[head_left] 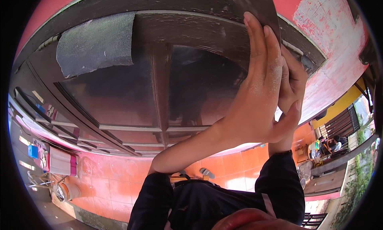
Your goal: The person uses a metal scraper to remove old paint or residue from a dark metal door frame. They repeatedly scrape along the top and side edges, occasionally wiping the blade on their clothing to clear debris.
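Pink wall [331, 34] | dark flat piece [261, 6] touching left hand [257, 96] at fingertips [247, 17] | grip: left unclenched; right hand [296, 76] can't tell

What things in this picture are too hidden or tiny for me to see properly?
All in the head view:
Much of the right hand: the left hand is in front.
The top of the dark flat piece: cut off by the upper edge.
Whatever is behind the grey rough sheet: the sheet covers it.
What the far-off person is doing: too small to tell.
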A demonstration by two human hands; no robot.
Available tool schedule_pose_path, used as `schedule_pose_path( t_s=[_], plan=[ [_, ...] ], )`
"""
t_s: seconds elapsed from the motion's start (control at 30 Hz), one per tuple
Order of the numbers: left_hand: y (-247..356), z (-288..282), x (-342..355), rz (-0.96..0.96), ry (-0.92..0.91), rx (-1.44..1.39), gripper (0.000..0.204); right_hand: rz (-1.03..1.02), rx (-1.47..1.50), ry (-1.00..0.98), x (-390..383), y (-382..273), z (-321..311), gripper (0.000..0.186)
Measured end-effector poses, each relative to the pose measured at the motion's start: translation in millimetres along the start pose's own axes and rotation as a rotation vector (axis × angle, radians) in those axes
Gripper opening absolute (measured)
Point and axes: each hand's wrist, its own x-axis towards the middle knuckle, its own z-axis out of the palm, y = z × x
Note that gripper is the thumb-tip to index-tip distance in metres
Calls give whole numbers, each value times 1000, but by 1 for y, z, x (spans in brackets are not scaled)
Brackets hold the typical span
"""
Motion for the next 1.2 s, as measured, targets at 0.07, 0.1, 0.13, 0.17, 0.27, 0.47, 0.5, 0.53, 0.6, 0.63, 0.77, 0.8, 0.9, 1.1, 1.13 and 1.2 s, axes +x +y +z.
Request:
schedule_pose_path(
  t_s=[0.07, 0.1, 0.13, 0.17, 0.27, 0.47, 0.5, 0.53, 0.6, 0.63, 0.77, 0.8, 0.9, 1.1, 1.13, 1.2],
  plan=[
    [1, -9, -1, -36, 74, -7, 115, -14, -50, -46, 3, 0, 7, 44],
    [2, -13, -2, -56, 17, -9, 115, -45, -26, -19, 2, 0, 11, 43],
    [3, -12, -2, -69, 15, -44, 116, -95, -116, -34, 3, -1, 10, 42],
    [4, -13, -2, -86, 12, -80, 117, -71, -210, -42, 2, -4, 12, 41],
    [7, -15, -4, -104, -11, -159, 120, -104, -199, -5, 2, -10, 14, 40],
    [10, -36, -6, -112, 20, -80, 119, -75, -201, -35, 8, -14, 26, 42],
    [10, -38, -6, -106, 25, -72, 119, -76, -208, -32, 7, -15, 28, 42],
    [11, -39, -5, -105, 30, -67, 119, -77, -215, -29, 8, -15, 29, 43],
    [12, -39, -3, -96, 23, -66, 118, -67, -221, 3, 6, -17, 32, 43],
    [12, -39, -3, -94, 20, -62, 118, -74, -219, 21, 5, -19, 33, 44],
    [16, -48, -1, -45, 48, 29, 118, -102, -177, -17, 11, -23, 41, 40],
    [16, -52, -1, -88, 54, -3, 117, -128, -173, -4, 14, -23, 46, 39],
    [19, -63, -2, -121, 101, 41, 116, -133, -169, -35, 22, -25, 56, 36],
    [21, -68, 1, -82, 107, 39, 116, -65, -209, -46, 20, -36, 53, 34],
    [23, -69, 1, -88, 103, 37, 116, -115, -193, -5, 20, -37, 54, 34],
    [26, -73, -1, -135, 75, -17, 116, -147, -213, -6, 21, -37, 59, 35]
  ],
)
